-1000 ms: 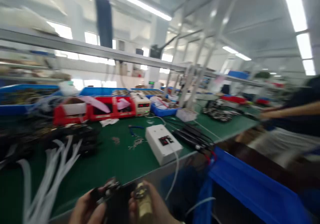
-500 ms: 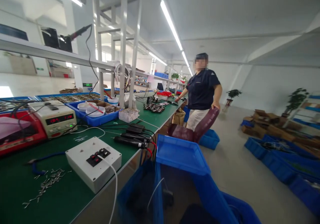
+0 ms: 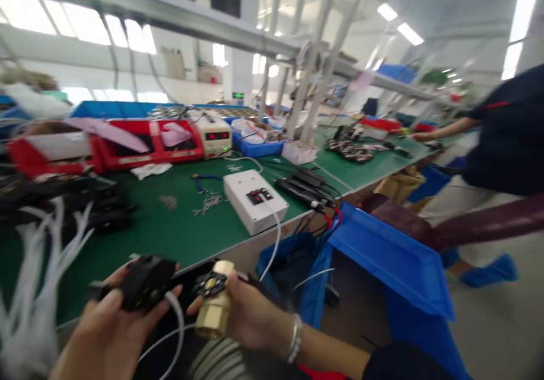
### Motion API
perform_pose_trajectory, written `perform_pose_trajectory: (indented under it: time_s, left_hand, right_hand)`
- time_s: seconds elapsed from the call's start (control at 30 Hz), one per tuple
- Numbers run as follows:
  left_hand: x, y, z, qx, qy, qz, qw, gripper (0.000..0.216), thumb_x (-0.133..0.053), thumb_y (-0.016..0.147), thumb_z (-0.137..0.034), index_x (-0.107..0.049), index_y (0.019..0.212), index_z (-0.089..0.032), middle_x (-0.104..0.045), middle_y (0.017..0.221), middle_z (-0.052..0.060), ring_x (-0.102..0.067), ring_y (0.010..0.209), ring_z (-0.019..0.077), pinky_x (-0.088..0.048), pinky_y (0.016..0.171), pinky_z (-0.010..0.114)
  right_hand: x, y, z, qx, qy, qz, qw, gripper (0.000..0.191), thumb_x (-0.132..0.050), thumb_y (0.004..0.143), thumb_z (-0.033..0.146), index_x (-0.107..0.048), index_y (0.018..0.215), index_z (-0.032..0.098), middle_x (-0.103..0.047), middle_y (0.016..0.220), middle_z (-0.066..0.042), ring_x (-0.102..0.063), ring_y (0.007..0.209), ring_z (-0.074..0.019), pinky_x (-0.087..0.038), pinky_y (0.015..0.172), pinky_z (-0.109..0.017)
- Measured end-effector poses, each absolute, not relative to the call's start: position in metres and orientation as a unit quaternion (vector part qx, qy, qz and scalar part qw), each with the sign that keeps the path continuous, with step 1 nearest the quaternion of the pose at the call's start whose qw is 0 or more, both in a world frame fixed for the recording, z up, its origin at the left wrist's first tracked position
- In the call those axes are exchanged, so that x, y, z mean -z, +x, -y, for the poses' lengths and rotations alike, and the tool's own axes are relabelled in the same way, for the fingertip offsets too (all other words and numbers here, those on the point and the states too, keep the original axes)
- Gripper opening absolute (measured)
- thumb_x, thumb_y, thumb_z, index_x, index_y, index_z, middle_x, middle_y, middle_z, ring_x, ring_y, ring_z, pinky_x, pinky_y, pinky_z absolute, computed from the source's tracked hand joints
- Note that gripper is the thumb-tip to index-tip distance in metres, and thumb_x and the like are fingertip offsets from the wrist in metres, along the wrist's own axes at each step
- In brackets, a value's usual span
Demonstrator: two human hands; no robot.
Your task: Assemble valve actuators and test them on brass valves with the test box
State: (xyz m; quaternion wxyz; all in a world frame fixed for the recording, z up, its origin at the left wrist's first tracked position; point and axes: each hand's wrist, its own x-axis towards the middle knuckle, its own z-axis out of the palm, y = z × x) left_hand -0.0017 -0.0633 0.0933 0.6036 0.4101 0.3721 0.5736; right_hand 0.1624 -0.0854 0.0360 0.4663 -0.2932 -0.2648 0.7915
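Observation:
Low in the view, my left hand grips a black actuator housing with a white cable running down from it. Close beside it, my right hand is closed on a brass valve body, which has a black ring-shaped part on its left side. A small gap separates the housing from the valve. On the green bench past my hands stands a white switch box with a white cable, near loose screws.
More black parts with white cables cover the bench's left end. Red bins and a power supply line the back. Blue crates stand at right, with a co-worker and a dark red chair beyond.
The view has swung left and down. Both my hands, the black housing and the brass valve now show, where before no hands of mine were visible. The co-worker appears farther right.

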Motion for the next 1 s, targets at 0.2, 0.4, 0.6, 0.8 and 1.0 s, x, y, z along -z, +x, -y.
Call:
perform_pose_trajectory:
  time_s: [0.2, 0.4, 0.6, 0.8, 1.0]
  left_hand:
    - [-0.107, -0.009, 0.063, -0.612, 0.301, -0.392, 0.617, 0.026, -0.071, 0.088, -0.043, -0.070, 0.104, -0.023, -0.074, 0.111, 0.003, -0.071, 0.104, 0.0227, -0.066, 0.084, 0.041]
    - [-0.100, -0.005, 0.073, -0.629, 0.404, -0.406, 0.525, 0.029, -0.070, 0.089, -0.040, -0.068, 0.114, -0.026, -0.068, 0.130, 0.006, -0.067, 0.114, 0.0257, -0.062, 0.093, 0.045]
    - [-0.093, -0.003, 0.082, -0.609, 0.483, -0.405, 0.480, 0.027, -0.066, 0.094, -0.036, -0.065, 0.120, -0.029, -0.056, 0.150, 0.005, -0.055, 0.136, 0.0273, -0.051, 0.109, 0.043]
    - [-0.096, 0.003, 0.085, -0.623, 0.499, -0.379, 0.469, 0.027, -0.068, 0.094, -0.033, -0.066, 0.120, -0.028, -0.061, 0.142, 0.004, -0.062, 0.126, 0.0206, -0.054, 0.102, 0.030]
    - [-0.093, 0.007, 0.086, -0.639, 0.508, -0.362, 0.449, 0.028, -0.067, 0.094, -0.031, -0.064, 0.121, -0.026, -0.061, 0.137, 0.004, -0.061, 0.126, 0.0195, -0.052, 0.105, 0.030]
  right_hand:
    - [-0.059, 0.174, 0.094, -0.809, -0.234, 0.306, 0.443, 0.075, -0.087, 0.076, 0.062, -0.052, 0.126, 0.019, -0.070, 0.106, -0.012, -0.069, 0.089, -0.0188, -0.049, 0.065, -0.019]
    - [-0.069, 0.170, 0.097, -0.793, -0.237, 0.344, 0.443, 0.063, -0.089, 0.081, 0.042, -0.052, 0.126, 0.018, -0.065, 0.113, -0.008, -0.066, 0.090, -0.0149, -0.056, 0.070, -0.021]
    - [-0.066, 0.168, 0.096, -0.791, -0.232, 0.352, 0.444, 0.056, -0.086, 0.085, 0.039, -0.056, 0.127, 0.018, -0.065, 0.106, -0.006, -0.065, 0.082, -0.0120, -0.057, 0.069, -0.020]
    - [-0.066, 0.165, 0.097, -0.784, -0.250, 0.356, 0.443, 0.062, -0.088, 0.082, 0.046, -0.054, 0.126, 0.017, -0.067, 0.106, -0.007, -0.067, 0.078, -0.0127, -0.058, 0.064, -0.019]
    - [-0.064, 0.162, 0.099, -0.773, -0.252, 0.350, 0.466, 0.059, -0.088, 0.082, 0.047, -0.054, 0.118, 0.016, -0.069, 0.098, -0.006, -0.069, 0.071, -0.0120, -0.059, 0.060, -0.018]
